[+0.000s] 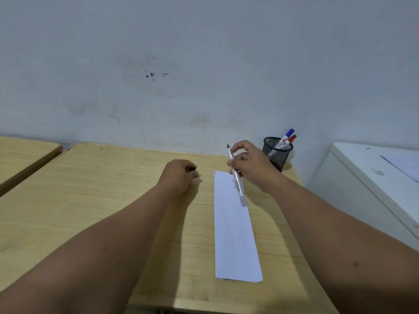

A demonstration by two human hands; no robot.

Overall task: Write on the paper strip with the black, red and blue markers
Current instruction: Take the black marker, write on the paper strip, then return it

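Over wooden desk, right hand pinches black marker; left hand fisted on dark cap.

The right hand holds the black marker tip-up over the paper strip's far end; the left hand rests fisted on the table.

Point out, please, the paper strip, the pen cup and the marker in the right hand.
paper strip point(234, 234), head view, bare middle of the sheet
pen cup point(277, 155), head view, front mesh wall
marker point(238, 184), head view, clear barrel below the right hand point(251, 165)
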